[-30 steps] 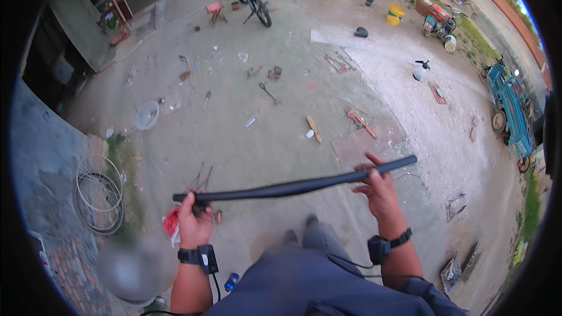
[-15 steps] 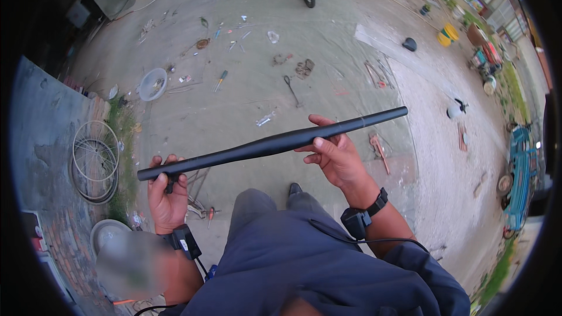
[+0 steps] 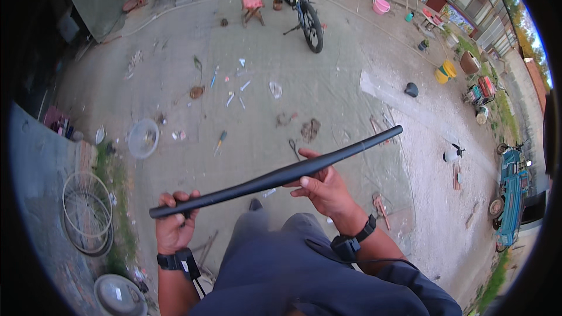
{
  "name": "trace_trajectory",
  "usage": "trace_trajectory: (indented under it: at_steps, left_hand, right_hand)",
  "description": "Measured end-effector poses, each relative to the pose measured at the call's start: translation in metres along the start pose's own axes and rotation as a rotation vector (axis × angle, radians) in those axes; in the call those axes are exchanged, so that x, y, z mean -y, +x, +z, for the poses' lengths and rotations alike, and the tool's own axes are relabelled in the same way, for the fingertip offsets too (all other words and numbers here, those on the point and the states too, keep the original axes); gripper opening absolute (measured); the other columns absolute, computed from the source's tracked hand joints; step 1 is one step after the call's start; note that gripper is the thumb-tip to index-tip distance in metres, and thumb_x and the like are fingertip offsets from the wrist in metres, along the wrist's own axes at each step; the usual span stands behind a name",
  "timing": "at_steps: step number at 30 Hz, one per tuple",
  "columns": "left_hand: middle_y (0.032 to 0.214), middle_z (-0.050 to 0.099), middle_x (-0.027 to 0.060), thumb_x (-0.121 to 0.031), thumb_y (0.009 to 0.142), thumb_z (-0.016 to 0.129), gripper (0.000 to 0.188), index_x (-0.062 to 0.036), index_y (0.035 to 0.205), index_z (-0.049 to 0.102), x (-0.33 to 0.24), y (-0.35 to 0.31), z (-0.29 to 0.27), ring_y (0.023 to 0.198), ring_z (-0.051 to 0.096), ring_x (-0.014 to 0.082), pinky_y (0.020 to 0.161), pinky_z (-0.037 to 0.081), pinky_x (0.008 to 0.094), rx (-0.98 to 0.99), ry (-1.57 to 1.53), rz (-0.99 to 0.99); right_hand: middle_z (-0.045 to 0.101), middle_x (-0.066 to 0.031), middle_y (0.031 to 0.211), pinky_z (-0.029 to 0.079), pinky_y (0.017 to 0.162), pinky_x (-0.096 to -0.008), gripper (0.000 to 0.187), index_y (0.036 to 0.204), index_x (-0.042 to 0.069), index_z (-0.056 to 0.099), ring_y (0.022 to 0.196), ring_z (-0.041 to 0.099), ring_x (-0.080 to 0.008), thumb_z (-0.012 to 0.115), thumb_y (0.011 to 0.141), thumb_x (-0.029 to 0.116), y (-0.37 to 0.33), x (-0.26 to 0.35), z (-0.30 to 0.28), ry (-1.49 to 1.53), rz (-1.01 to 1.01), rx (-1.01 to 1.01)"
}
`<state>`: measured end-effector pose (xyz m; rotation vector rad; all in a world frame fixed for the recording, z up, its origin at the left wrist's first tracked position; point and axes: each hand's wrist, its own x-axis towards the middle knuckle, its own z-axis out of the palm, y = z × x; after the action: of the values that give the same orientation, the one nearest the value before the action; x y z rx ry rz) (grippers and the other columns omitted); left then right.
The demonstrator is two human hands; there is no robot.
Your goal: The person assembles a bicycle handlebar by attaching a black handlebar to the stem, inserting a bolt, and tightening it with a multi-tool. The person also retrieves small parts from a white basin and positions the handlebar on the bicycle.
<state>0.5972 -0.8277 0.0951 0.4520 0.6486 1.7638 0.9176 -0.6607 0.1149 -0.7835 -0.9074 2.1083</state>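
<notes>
A black bicycle handlebar (image 3: 275,177), thicker at its middle, is held in front of my body, its right end higher in the picture. My left hand (image 3: 176,225) is closed round the bar near its left end, thumb and fingers on opposite sides. A small dark part shows under the bar at those fingers; its kind is unclear. Right of the middle, my right hand (image 3: 328,190) grips the bar from below, thumb on the near side and forefinger beyond the far side. Both wrists wear black straps with small boxes.
Ahead stand a bicycle (image 3: 301,9) and a red-topped stool (image 3: 253,9). Tools, among them a screwdriver (image 3: 220,142), lie scattered over the green ground sheet (image 3: 252,111). Wheels (image 3: 88,210) lean at the left wall; a white basin (image 3: 143,153) sits nearby. A teal cart (image 3: 510,196) stands at right.
The view has tilted up, so more of the bicycle shows ahead. The hands and handlebar sit lower in the picture. My left shoe is now forward instead of the right. Both hands keep their hold.
</notes>
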Motion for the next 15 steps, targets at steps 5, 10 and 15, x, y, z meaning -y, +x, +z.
trace_trajectory:
  at_steps: [5,10,15]
  left_hand:
    - [0.124,0.063,0.0142,0.008,0.078,0.075,0.035,-0.0106,0.103,0.060,-0.016,0.080,-0.006,0.127,0.058,0.0398,0.096,0.058,0.0447,0.012,0.054,-0.056]
    - [0.126,0.063,0.0181,0.008,0.077,0.074,0.043,-0.0087,0.114,0.061,-0.014,0.163,-0.025,0.112,0.067,0.0363,0.087,0.059,0.0422,-0.114,0.100,-0.125]
    - [0.118,0.065,0.0176,0.008,0.081,0.067,0.041,-0.0054,0.119,0.058,-0.017,0.264,-0.047,0.094,0.071,0.0323,0.079,0.059,0.0412,-0.371,0.289,-0.197]
  right_hand:
    - [0.064,-0.0166,0.121,0.063,0.082,-0.0371,0.066,0.149,0.002,0.031,0.106,0.071,-0.0311,0.068,0.095,0.008,0.084,0.025,0.005,0.095,-0.011,-0.059]
    - [0.066,-0.0140,0.115,0.064,0.079,-0.0363,0.058,0.145,0.002,0.038,0.101,0.072,-0.0283,0.068,0.096,0.009,0.186,0.048,-0.013,0.076,0.008,-0.086]
    - [0.065,-0.0112,0.109,0.063,0.077,-0.0337,0.061,0.143,0.000,0.039,0.092,0.072,-0.0230,0.072,0.093,0.013,0.320,0.092,-0.043,-0.047,-0.054,-0.112]
